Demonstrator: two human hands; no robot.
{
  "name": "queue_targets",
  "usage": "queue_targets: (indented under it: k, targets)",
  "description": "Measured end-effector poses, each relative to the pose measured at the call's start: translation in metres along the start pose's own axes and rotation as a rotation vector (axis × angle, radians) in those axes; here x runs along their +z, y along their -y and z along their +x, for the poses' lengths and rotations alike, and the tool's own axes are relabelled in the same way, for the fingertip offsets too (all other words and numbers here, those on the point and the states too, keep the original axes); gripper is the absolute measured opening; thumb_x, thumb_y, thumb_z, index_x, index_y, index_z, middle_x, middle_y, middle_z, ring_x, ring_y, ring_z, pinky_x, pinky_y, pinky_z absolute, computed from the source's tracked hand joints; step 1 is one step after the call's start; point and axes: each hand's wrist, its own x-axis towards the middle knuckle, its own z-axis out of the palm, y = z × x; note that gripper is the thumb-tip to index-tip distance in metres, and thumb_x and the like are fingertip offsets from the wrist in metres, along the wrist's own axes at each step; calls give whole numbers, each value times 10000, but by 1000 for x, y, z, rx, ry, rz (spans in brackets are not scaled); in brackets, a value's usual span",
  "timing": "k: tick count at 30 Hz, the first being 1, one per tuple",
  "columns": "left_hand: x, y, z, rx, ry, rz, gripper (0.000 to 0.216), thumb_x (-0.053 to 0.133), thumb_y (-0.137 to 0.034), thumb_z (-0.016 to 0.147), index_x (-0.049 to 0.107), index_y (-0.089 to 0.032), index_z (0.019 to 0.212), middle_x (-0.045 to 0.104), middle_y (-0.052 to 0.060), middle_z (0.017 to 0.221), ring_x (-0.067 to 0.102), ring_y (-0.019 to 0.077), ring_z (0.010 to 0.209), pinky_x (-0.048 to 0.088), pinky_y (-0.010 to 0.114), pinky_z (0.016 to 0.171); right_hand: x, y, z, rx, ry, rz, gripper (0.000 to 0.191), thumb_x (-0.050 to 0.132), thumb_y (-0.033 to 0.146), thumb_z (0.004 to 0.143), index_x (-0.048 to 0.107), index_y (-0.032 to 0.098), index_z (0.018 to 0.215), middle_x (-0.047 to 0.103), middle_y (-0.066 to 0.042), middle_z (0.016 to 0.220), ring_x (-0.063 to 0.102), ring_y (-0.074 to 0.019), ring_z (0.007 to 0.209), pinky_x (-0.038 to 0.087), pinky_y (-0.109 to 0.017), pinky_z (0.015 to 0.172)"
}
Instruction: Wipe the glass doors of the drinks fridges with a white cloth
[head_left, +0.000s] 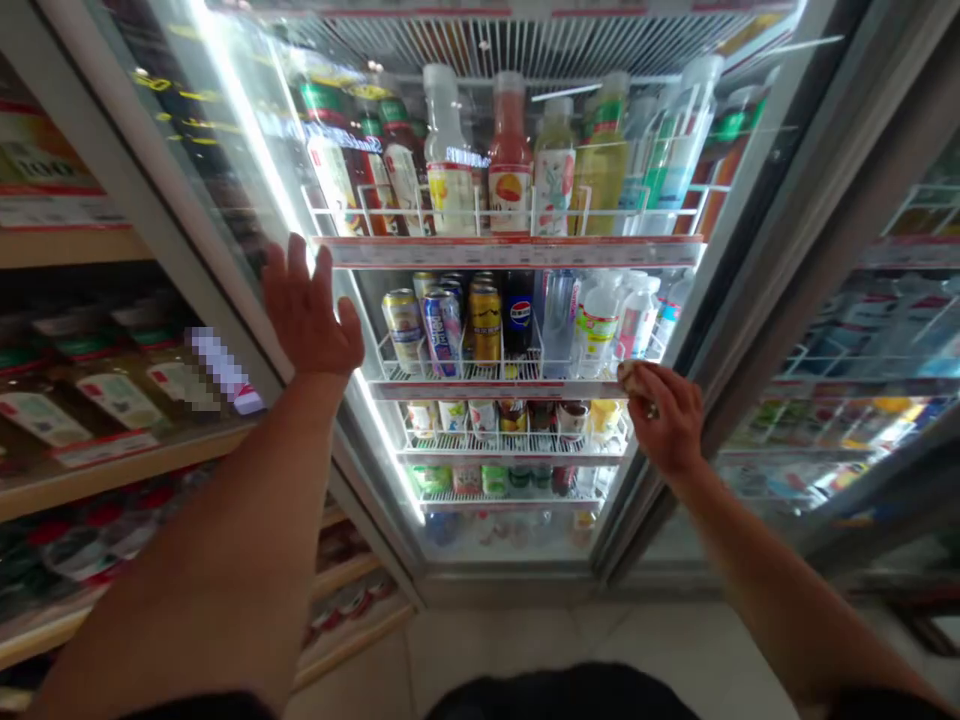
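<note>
Before me stands a lit drinks fridge, with reflections showing on its glass. My left hand is raised at the fridge's left side, fingers spread, palm toward the glass; whether it touches, I cannot tell. Toward the right side, my right hand is closed on a small crumpled pale cloth, held near the level of a shelf edge. Behind the glass are tall juice bottles on the upper shelf. Drink cans and a dark Pepsi bottle stand on the shelf below.
Left of the fridge, wooden shelves hold rows of bottles. A metal door frame runs along the right, with another glass-fronted fridge section beyond. Pale floor tiles lie below.
</note>
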Motion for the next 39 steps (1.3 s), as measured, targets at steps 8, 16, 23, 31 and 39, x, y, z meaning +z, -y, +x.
queue_targets:
  k: [8, 16, 23, 31, 39]
  targets:
    - [-1, -3, 0, -26, 3, 0, 832, 66, -623, 999, 339, -42, 1527, 225, 164, 1655, 34, 258, 1569, 101, 518, 1260, 9, 43, -86, -194, 314, 147, 367, 600, 114, 909, 626, 186, 1268, 704, -103, 1168, 640, -216, 1073, 518, -362, 926]
    - [0, -1, 0, -28, 10, -11, 794, 105, -607, 1005, 318, -58, 1538, 220, 161, 1657, 43, 271, 1567, 84, 540, 1258, 11, 25, -7, -47, 66, 104, 465, 656, 122, 874, 599, 224, 1324, 695, -101, 1183, 646, -225, 1081, 508, -382, 949]
    - [0, 0, -1, -20, -25, -28, 716, 177, -553, 1010, 351, -83, 1521, 254, 164, 1646, 69, 277, 1566, 99, 541, 1267, 25, 53, -2, -19, 58, 143, 567, 611, 117, 889, 504, 222, 1437, 674, -120, 1195, 628, -247, 1088, 506, -407, 937]
    - [-1, 1, -1, -29, -25, -24, 703, 186, -558, 1007, 360, -117, 1526, 277, 153, 1640, 77, 252, 1569, 120, 526, 1268, 25, 57, 57, -45, 41, 167, 684, 592, 122, 916, 366, 266, 1546, 637, -100, 1297, 605, -244, 1148, 481, -408, 996]
    - [0, 1, -3, -26, -57, -88, 649, 307, -494, 997, 385, -133, 1530, 303, 145, 1632, 119, 279, 1563, 128, 542, 1275, 43, 85, 48, -104, 57, 196, 645, 580, 121, 919, 408, 246, 1527, 631, -109, 1311, 583, -247, 1174, 463, -401, 998]
